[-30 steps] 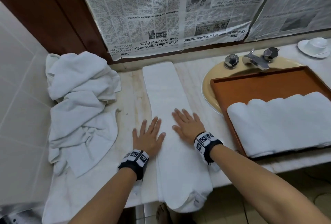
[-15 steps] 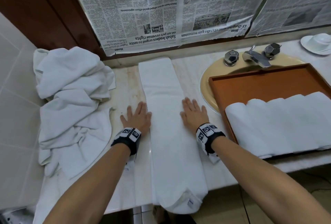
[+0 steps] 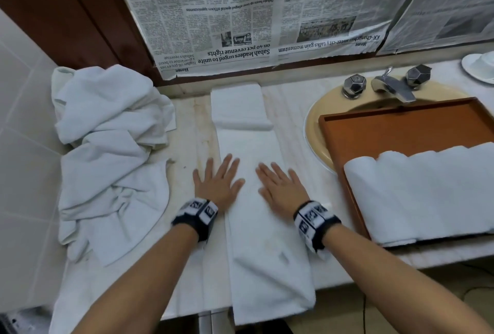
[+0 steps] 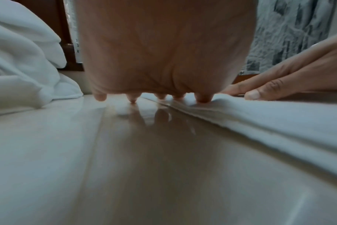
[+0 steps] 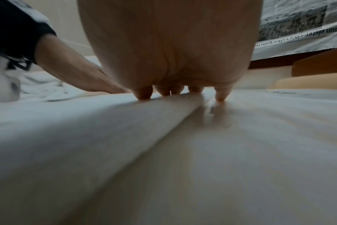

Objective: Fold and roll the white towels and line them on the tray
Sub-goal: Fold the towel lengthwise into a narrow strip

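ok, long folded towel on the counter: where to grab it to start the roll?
Probably the near end of the folded towel, which overhangs the counter edge. Come from the front, left hand and right hand pinching its two corners. That end hangs free; the far end is doubled back by the wall.

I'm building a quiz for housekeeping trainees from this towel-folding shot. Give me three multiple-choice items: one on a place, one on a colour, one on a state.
1. Where does the unfolded towel pile lie?
A. left of the long folded towel
B. in the tray
C. in the sink

2. What colour is the tray?
A. white
B. reddish-brown
C. green

3. How are the hands?
A. both flat
B. both in fists
C. one lifting a towel

Answers:
1 A: the towel pile sits left of the long folded towel.
2 B: the tray is reddish-brown.
3 A: the left hand and right hand lie flat, fingers straight.
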`<act>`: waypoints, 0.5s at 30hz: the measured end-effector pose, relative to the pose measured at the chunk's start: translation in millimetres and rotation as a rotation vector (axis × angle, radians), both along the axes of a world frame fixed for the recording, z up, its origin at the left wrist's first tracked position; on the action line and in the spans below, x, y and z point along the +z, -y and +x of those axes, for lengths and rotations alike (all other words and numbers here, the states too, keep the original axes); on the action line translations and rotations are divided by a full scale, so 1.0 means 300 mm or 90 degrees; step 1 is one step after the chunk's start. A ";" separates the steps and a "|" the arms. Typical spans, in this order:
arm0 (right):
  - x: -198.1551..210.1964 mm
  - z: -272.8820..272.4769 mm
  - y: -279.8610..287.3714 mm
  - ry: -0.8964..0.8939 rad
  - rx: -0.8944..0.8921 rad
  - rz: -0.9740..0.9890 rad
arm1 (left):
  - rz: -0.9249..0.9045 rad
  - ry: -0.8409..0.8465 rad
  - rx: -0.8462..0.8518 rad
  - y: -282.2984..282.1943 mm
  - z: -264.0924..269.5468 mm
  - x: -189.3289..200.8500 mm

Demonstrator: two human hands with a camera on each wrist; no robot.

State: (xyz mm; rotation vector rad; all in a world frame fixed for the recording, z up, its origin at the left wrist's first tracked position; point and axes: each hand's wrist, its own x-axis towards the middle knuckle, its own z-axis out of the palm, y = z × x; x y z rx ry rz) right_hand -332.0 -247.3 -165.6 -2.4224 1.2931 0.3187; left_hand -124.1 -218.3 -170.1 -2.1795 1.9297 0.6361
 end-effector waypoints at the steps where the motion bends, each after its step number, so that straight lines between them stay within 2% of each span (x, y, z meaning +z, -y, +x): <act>1: -0.004 0.011 0.049 -0.009 0.005 0.008 | 0.011 -0.003 0.006 0.045 0.014 0.004; 3: 0.009 0.028 0.130 -0.009 0.013 0.015 | 0.025 -0.015 0.017 0.108 0.035 0.023; 5: 0.024 0.025 0.173 0.056 -0.006 0.003 | -0.009 -0.024 0.030 0.123 0.044 0.045; 8: 0.052 -0.026 0.118 0.210 -0.072 -0.025 | -0.090 -0.060 0.031 0.050 0.034 0.071; 10: 0.066 -0.075 0.016 0.262 -0.107 -0.016 | -0.104 -0.082 0.011 -0.037 0.012 0.073; 12: 0.081 -0.119 -0.102 0.260 -0.128 0.005 | -0.091 -0.092 -0.011 -0.128 -0.014 0.063; 15: 0.089 -0.152 -0.246 0.197 -0.145 0.079 | -0.048 -0.088 -0.022 -0.217 -0.034 0.032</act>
